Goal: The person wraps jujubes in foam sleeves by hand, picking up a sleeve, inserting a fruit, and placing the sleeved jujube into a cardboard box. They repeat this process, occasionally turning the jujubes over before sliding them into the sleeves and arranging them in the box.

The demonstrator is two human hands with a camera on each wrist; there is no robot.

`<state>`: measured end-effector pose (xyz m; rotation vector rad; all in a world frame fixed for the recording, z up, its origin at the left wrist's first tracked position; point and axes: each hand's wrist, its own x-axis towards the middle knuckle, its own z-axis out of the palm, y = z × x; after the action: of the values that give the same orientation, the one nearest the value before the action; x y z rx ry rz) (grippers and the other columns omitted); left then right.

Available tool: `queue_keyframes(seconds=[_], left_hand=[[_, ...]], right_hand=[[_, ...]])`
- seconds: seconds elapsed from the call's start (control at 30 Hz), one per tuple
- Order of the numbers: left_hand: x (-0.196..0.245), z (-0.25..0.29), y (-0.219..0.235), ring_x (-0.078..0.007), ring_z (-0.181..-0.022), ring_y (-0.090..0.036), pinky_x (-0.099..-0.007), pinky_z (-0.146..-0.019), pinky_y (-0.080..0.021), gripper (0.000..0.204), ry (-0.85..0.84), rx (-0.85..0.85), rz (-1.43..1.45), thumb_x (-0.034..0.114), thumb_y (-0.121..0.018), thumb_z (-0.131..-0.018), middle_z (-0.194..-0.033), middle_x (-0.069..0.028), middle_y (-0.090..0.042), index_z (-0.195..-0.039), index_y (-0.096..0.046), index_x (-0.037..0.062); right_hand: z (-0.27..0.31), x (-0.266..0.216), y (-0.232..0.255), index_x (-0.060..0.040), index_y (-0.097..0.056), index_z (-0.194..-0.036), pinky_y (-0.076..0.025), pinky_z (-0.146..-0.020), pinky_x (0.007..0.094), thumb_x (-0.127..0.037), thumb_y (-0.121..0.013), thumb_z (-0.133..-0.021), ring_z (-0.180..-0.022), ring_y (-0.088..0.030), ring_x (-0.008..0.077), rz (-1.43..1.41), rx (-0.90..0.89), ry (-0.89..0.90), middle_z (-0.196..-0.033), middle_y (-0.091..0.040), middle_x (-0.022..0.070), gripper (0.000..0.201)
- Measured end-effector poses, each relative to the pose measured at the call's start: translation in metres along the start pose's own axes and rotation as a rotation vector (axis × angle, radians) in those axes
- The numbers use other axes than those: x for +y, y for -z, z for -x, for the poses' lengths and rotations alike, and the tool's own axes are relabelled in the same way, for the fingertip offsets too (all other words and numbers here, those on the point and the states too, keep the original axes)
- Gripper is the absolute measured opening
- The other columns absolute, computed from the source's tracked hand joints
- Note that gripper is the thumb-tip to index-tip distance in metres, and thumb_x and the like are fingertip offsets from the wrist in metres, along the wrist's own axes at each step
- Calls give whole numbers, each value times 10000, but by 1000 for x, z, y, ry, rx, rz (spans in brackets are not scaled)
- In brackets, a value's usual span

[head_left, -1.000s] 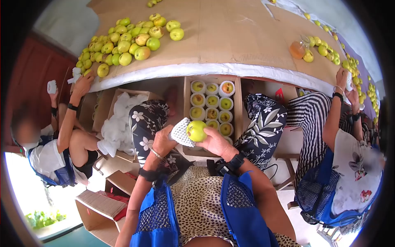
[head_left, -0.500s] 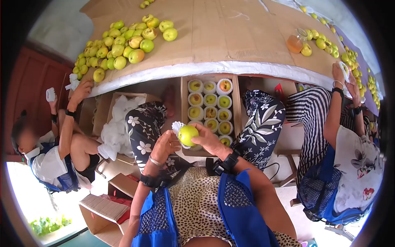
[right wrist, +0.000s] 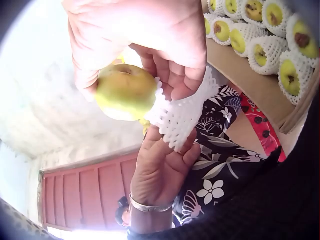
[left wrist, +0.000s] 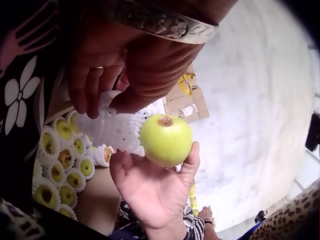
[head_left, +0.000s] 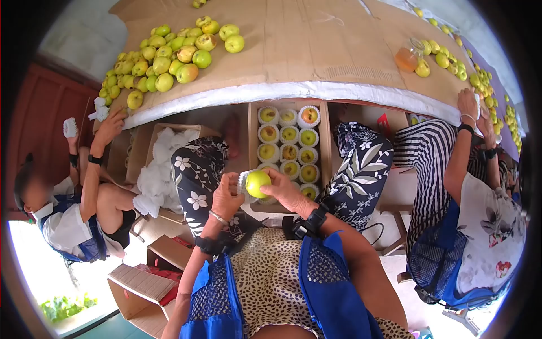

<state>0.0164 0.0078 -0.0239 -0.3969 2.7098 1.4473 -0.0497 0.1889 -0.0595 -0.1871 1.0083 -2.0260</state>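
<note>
My right hand (head_left: 285,191) holds a yellow-green apple (head_left: 258,184) between thumb and fingers. Beside the apple is a white foam net sleeve (right wrist: 176,116), which my left hand (head_left: 227,196) pinches with thumb and fingertips. In the left wrist view the sleeve's mouth lies against the apple's side, and the brown stem hollow of the apple faces up. The right wrist view has the left hand (right wrist: 162,172) below the sleeve and the right hand (right wrist: 140,35) above. Under both hands stands a cardboard box (head_left: 254,121) with rows of sleeved apples (head_left: 289,134).
A heap of loose apples (head_left: 164,62) lies on the cardboard-covered table (head_left: 305,45). Left of my knees, a box holds white foam sleeves (head_left: 164,169). A jar of amber liquid (head_left: 405,59) stands at right. A person (head_left: 68,209) sits on the left, another person (head_left: 480,237) on the right.
The apple and both hands have come lower and slightly left. The foam sleeve, earlier spread wide beside the apple, now shows mostly behind it and my left fingers.
</note>
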Motion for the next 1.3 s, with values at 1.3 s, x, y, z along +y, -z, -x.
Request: queue_keyframes(seconds=[1.3], left_hand=[[19,-13,-18,-96,-767,-533,-263,-641,-496,261,230,-260,702,148,-644,-820,-920,-8,-500,-988,-458,76]], right_hand=[[-6,-11,-2,-50,-475,-1062,-451,-741,388,-358,-795,-572,-909,-533,305,1229,468,469,-995,-517,130,661]])
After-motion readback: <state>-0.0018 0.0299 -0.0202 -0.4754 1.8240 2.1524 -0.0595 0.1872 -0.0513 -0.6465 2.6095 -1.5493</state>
